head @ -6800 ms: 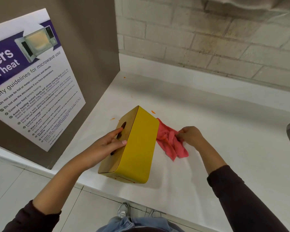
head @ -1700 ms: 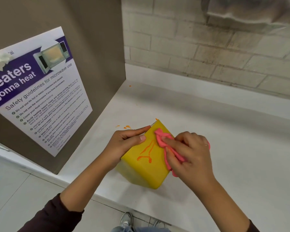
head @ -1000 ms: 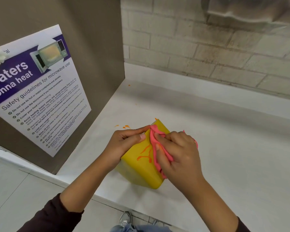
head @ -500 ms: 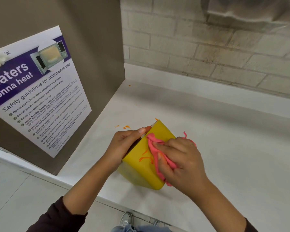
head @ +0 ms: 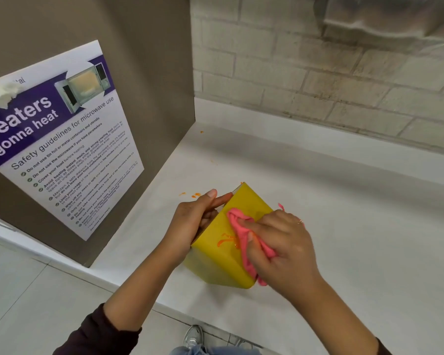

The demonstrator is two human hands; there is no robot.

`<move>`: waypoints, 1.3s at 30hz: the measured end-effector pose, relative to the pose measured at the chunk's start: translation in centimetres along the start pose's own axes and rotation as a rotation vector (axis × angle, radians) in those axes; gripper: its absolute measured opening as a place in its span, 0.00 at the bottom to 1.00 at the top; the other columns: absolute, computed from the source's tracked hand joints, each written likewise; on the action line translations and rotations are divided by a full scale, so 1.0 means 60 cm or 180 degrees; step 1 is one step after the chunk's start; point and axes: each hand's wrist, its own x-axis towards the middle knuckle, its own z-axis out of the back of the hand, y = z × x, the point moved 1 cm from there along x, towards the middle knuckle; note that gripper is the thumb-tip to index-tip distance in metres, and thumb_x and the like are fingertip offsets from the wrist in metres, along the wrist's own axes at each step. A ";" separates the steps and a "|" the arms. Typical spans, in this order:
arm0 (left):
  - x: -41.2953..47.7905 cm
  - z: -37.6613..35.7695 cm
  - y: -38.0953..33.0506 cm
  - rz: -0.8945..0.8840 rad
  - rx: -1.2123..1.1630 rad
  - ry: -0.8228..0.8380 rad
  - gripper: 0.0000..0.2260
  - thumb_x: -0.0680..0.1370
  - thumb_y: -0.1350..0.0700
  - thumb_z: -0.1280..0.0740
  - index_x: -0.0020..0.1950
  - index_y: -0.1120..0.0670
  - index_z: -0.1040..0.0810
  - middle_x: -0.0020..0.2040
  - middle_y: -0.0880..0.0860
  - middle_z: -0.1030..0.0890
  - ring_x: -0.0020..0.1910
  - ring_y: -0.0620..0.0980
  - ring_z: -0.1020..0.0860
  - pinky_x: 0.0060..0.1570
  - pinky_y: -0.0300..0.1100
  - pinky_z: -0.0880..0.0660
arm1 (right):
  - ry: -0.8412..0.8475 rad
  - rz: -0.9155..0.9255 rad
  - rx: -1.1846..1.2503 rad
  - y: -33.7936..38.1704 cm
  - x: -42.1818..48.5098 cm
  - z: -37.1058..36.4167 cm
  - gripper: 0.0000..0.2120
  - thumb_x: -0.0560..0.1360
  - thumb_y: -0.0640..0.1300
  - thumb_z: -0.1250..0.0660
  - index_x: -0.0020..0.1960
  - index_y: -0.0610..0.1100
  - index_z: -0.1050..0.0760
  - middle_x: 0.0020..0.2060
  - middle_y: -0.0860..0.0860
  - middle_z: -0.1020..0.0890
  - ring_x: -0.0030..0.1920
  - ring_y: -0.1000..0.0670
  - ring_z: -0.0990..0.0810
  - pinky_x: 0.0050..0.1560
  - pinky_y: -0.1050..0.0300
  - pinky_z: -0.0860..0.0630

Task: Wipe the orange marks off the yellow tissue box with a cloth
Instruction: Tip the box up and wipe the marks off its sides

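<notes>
My right hand (head: 283, 248) has its grip bunched around the pink cloth (head: 244, 237), pressing it onto the yellow tissue box (head: 215, 254), while my left hand (head: 192, 221) clamps the box's far edge, tilting it on the surface (head: 356, 226). I judge the wiping mid-way: orange marks (head: 226, 242) remain just left of the cloth, so next I should sweep over them.

Yellow tissue box (head: 217, 254) tilted on white surface (head: 356, 239). L hand (head: 192, 221) grips its left side; R hand (head: 283, 248) presses pink cloth (head: 239, 226) on top face beside orange marks (head: 224, 242). Orange specks (head: 194, 194) on surface nearby.
</notes>
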 end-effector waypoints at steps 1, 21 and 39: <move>0.001 0.000 0.000 0.0025 0.0010 -0.0071 0.14 0.77 0.45 0.42 0.47 0.40 0.16 0.46 0.60 0.26 0.46 0.55 0.29 0.41 0.39 0.27 | -0.0047 -0.0148 -0.0071 -0.007 0.005 0.003 0.13 0.74 0.44 0.39 0.52 0.45 0.17 0.31 0.50 0.19 0.33 0.50 0.26 0.37 0.55 0.29; 0.002 0.001 -0.016 0.0077 0.0000 -0.0413 0.13 0.71 0.49 0.38 0.35 0.49 0.15 0.37 0.59 0.28 0.36 0.55 0.32 0.29 0.36 0.32 | -0.0037 -0.0099 0.0009 0.024 0.036 -0.027 0.12 0.73 0.44 0.38 0.50 0.44 0.17 0.31 0.50 0.21 0.33 0.49 0.28 0.35 0.56 0.31; 0.009 0.005 -0.017 -0.0163 0.0215 -0.0309 0.21 0.77 0.60 0.44 0.39 0.41 0.15 0.40 0.56 0.26 0.38 0.51 0.28 0.31 0.31 0.30 | 0.0456 0.0302 0.0227 0.031 0.038 -0.028 0.10 0.70 0.44 0.34 0.47 0.47 0.16 0.30 0.50 0.23 0.32 0.48 0.28 0.36 0.55 0.30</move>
